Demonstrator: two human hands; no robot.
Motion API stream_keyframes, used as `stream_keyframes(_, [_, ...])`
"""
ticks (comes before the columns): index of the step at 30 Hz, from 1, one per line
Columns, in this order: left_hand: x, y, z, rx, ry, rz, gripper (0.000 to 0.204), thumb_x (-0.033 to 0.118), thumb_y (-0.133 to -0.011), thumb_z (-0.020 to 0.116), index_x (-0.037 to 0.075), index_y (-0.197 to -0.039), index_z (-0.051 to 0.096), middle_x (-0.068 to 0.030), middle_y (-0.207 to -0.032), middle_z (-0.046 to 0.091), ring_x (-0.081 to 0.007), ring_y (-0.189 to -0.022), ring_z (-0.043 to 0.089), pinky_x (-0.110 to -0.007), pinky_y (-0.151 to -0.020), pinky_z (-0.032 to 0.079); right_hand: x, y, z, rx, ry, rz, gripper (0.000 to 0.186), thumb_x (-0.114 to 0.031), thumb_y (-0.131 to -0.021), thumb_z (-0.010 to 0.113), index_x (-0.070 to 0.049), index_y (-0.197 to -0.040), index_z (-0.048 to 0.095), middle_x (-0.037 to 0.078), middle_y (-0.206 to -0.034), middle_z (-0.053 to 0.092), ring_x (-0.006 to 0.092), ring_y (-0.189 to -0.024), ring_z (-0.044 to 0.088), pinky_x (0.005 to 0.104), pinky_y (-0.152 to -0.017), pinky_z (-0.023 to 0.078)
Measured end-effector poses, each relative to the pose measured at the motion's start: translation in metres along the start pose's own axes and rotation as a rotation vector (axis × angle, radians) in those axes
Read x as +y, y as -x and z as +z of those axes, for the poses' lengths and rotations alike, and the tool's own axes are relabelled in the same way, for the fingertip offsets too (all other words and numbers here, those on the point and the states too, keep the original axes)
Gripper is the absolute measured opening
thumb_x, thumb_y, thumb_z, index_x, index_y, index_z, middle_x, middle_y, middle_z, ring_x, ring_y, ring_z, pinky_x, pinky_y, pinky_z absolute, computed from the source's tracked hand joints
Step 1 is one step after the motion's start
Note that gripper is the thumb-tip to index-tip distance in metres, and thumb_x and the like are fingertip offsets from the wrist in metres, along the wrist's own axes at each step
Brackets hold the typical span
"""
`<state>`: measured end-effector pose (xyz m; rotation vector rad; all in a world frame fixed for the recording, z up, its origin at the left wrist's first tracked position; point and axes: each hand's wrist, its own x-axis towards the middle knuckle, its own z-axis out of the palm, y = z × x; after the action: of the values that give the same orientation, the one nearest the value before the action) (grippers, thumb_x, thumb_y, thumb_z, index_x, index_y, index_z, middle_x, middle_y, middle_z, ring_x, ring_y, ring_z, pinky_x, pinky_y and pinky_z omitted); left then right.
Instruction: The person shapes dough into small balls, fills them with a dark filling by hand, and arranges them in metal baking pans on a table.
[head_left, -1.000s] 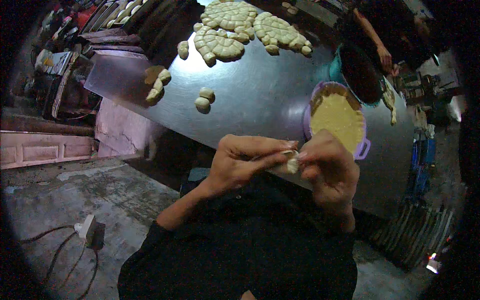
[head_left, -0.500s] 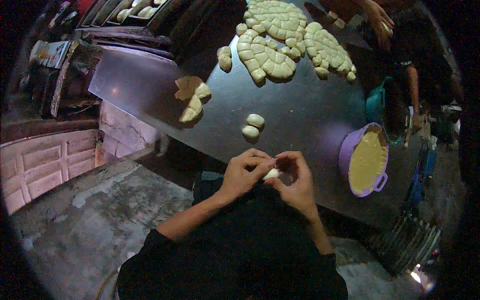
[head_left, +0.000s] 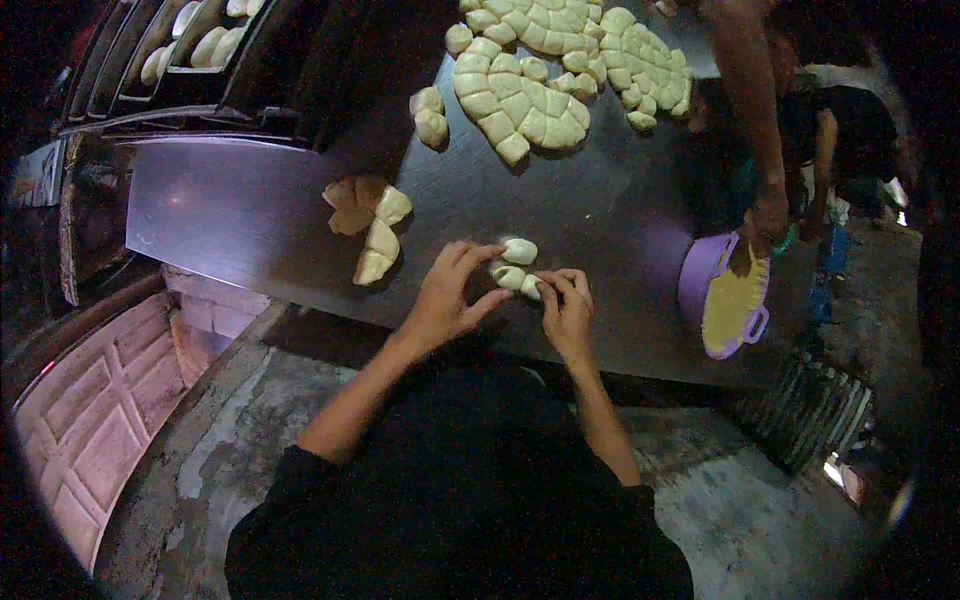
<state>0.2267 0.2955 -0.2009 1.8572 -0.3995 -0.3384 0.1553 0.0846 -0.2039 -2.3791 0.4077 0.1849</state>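
Note:
My left hand [head_left: 455, 290] reaches over the steel table [head_left: 590, 210] with fingers spread, holding nothing, its index fingertip beside an oval dough ball [head_left: 519, 250]. Just below it sits a second dough ball [head_left: 508, 276]. My right hand [head_left: 567, 315] has its fingertips on a third small dough ball [head_left: 531, 287], touching or nearly touching the second. Left of them lie cut dough wedges [head_left: 378, 255] on a brown patch [head_left: 348, 208]. Large scored dough slabs [head_left: 515, 110] cover the back of the table.
A purple bowl [head_left: 697, 280] of yellow mixture stands at right, with a co-worker's arm [head_left: 750, 130] reaching down to it. Another person's arm [head_left: 823, 150] is behind. Stacked trays with dough [head_left: 208, 50] are at back left, a ribbed metal piece [head_left: 800, 405] at lower right.
My hands have moved forward from near my body, parting, and the dough piece from my fingers is now at the pair on the table. A co-worker's arm has come down to the purple bowl.

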Motion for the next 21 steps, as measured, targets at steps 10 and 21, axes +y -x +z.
stream_keyframes(10, [-0.035, -0.051, 0.03, -0.443, -0.556, 0.465, 0.057, 0.011, -0.085, 0.054, 0.004, -0.139, 0.041, -0.0086, -0.127, 0.054, -0.0313, -0.121, 0.047, -0.043, -0.102, 0.042, -0.034, -0.106, -0.051, 0.055, 0.306, -0.638, 0.035, -0.007, -0.079, 0.069, -0.013, -0.113, 0.065, 0.013, -0.113, 0.059, 0.0337, -0.102, 0.058, 0.0423, -0.09, 0.047])
stream_keyframes(21, [0.023, 0.026, 0.029, 0.211, -0.423, 0.185, 0.049, 0.015, -0.083, 0.069, 0.009, -0.13, 0.055, -0.0123, -0.131, 0.05, -0.0309, -0.121, 0.048, -0.043, -0.1, 0.042, -0.049, -0.167, -0.022, -0.04, 0.117, -1.008, 0.023, -0.005, -0.078, 0.066, -0.005, -0.101, 0.063, 0.016, -0.101, 0.063, 0.0354, -0.089, 0.063, 0.0418, -0.077, 0.054])
